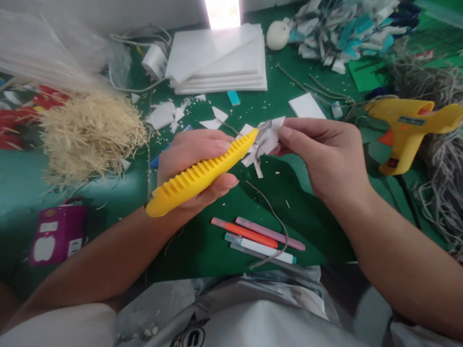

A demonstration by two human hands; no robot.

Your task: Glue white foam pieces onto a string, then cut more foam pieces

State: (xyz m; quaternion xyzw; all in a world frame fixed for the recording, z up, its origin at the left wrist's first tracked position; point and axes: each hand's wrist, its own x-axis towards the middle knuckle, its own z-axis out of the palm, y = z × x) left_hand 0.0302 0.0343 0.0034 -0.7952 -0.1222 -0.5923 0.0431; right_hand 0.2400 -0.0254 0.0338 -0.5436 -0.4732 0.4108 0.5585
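Observation:
My left hand [195,164] is wrapped around a yellow tool with a ridged, curved body [202,176]; its blade or working part does not show. The tool's narrow end points up and right, at a small bunch of white cut strips [265,140]. Thumb and fingers of my right hand [321,154] pinch that bunch from the right side. Whether the tool touches the strips I cannot tell. Below the hands, a thin grey string [269,205] curls over several felt-tip pens [249,233] lying on the green table [202,250].
A yellow hot glue gun [407,125] lies at right beside tangled grey yarn [446,168]. White sheets [220,62] are stacked at the back, scraps [164,114] scattered before them. Straw [94,135] and a purple box [58,233] sit left; a strip pile [347,33] lies back right.

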